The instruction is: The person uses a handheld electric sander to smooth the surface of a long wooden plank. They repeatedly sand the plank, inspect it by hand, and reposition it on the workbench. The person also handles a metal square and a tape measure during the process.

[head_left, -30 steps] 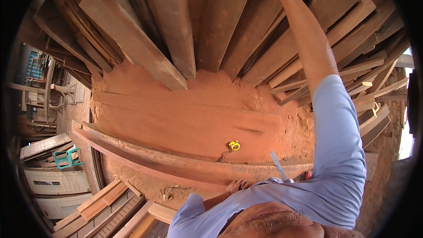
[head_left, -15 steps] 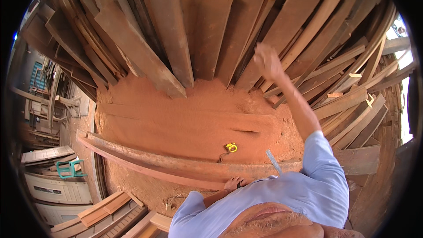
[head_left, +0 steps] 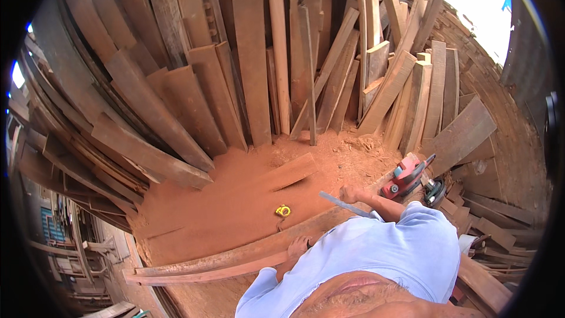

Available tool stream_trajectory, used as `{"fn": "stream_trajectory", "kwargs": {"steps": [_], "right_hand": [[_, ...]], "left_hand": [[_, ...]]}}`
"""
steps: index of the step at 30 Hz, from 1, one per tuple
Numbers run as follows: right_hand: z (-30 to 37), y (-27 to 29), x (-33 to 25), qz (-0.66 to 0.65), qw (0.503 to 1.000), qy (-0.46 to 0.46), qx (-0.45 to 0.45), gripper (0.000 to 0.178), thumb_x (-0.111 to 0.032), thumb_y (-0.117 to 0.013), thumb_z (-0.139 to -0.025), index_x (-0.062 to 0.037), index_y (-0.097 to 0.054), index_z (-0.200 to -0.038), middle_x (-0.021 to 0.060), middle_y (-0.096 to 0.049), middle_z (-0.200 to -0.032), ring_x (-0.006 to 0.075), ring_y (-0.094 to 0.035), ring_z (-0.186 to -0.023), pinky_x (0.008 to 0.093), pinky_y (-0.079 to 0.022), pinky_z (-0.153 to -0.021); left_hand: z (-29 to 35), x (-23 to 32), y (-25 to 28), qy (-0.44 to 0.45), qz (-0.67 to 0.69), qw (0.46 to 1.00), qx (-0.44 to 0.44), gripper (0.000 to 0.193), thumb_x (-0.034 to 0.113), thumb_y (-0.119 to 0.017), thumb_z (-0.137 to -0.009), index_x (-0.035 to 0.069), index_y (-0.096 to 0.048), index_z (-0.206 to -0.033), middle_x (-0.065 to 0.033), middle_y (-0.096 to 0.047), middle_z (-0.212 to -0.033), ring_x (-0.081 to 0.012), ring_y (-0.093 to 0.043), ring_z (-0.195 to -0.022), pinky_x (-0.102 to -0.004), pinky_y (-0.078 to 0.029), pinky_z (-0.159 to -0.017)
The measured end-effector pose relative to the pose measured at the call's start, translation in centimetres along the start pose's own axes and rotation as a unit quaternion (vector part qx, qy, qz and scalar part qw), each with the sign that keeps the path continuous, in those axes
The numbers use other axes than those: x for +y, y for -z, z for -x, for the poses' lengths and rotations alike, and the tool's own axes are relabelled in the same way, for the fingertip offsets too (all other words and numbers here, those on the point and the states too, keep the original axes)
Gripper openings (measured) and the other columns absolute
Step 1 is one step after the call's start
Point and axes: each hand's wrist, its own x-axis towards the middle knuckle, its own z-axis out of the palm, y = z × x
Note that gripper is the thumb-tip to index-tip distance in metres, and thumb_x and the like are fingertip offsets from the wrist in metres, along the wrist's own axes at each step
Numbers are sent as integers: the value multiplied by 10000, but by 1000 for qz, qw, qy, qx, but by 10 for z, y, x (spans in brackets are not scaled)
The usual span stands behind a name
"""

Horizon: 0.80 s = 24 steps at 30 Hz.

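The person's left hand [head_left: 299,246] rests on a long reddish timber beam [head_left: 235,266], which lies crosswise just before the body; the right hand [head_left: 352,193] is curled beside a flat metal rule [head_left: 346,204]; whether either hand is clamped on anything, one cannot tell at this angle; a yellow tape measure [head_left: 283,211] lies beyond the beam on orange sawdust [head_left: 206,218]; a red power tool [head_left: 401,181] sits to the right; upright planks [head_left: 253,70] stand behind.

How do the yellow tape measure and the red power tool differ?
The tape measure is yellow, small and rounded; the power tool is mainly red, larger and elongated. The tape measure lies on reddish dust, while the power tool sits farther right. Both are unheld.
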Motion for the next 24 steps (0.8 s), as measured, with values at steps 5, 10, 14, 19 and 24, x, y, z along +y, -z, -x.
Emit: {"fn": "stream_trajectory", "kwargs": {"steps": [5,10,14,19,24], "right_hand": [[5,-10,20,-2,999,-4,-36,349,-282,-604,-874,8,-770,-974,293,-720,-997,427,-708,-952,505,-549,-808],[-10,3,-9,7,996,85,-15,348,-272,-596,-880,26,-769,-929,305,-710,-1020,436,-700,-957,515,-543,-819],[-23,10,10,40,985,160,43,334,-243,-566,-886,21,-769,-902,312,-703,-1005,439,-708,-918,523,-550,-785],[-11,8,17,54,977,206,28,201,-192,-622,-869,-18,-712,-826,243,-691,-800,381,-686,-730,477,-524,-649],[40,2,18,29,979,187,-72,252,-221,-630,-851,22,-686,-818,250,-671,-767,349,-692,-727,465,-516,-668]], "left_hand": [[-4,18,12,30,-46,998,16,568,380,-656,-874,124,-544,-1369,-146,-571,-1329,-330,-490,-1266,-481,-379,-1064],[13,37,13,81,-65,994,37,599,377,-677,-857,106,-541,-1374,-156,-570,-1330,-339,-490,-1264,-492,-373,-1067],[7,58,23,72,-88,990,79,624,375,-694,-844,92,-539,-1378,-163,-570,-1330,-346,-489,-1262,-501,-368,-1069],[23,75,14,105,-68,961,245,842,269,-742,-772,44,-409,-1512,-227,-559,-1332,-418,-478,-1234,-566,-330,-1073],[19,150,-19,337,31,898,280,1041,248,-793,-741,108,-234,-1608,-354,-138,-1611,-532,-147,-1493,-616,-129,-1219]]}}
